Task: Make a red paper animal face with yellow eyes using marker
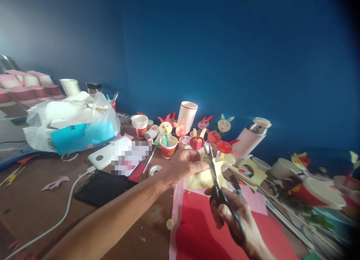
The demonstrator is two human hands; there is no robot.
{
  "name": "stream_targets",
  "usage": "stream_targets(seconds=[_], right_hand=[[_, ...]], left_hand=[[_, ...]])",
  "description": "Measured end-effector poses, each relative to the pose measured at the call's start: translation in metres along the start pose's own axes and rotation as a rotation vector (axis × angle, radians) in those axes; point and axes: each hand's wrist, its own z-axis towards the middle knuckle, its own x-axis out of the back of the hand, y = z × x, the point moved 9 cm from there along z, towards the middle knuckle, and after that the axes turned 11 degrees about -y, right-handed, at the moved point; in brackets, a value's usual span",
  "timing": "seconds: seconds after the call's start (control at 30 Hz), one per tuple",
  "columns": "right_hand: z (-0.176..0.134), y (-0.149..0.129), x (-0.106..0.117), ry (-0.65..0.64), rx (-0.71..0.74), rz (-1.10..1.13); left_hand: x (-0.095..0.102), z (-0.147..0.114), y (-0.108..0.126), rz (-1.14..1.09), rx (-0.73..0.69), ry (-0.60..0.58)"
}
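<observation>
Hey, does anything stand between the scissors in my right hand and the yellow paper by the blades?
Nothing visible stands between the scissors and the yellow paper; your left hand is close beside the blades, on their left.

Left forearm point(120, 217): slants from bottom left toward centre
Left hand point(184, 164): near centre, fingers bent, pointing right
Right hand point(232, 211): right of bottom centre, fingers curled

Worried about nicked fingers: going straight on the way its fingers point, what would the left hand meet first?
The scissor blades, most likely: they show just ahead of the left hand, though depth is unclear here.
</observation>
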Motion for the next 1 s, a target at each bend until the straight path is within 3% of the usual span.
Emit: stream_targets(seconds=[0.3,0.63,1.0], right_hand=[[0.002,0.007,-0.003,-0.078,0.035,0.045],[0.003,0.004,-0.006,-0.131,0.008,-0.002],[0.002,0.007,-0.007,-0.150,0.007,0.001]], left_hand=[[0.004,-0.003,0.002,0.028,0.013,0.050],[0.007,-0.001,0.005,0.124,0.027,-0.035],[0.011,-0.004,0.011,0.282,0.036,-0.022]])
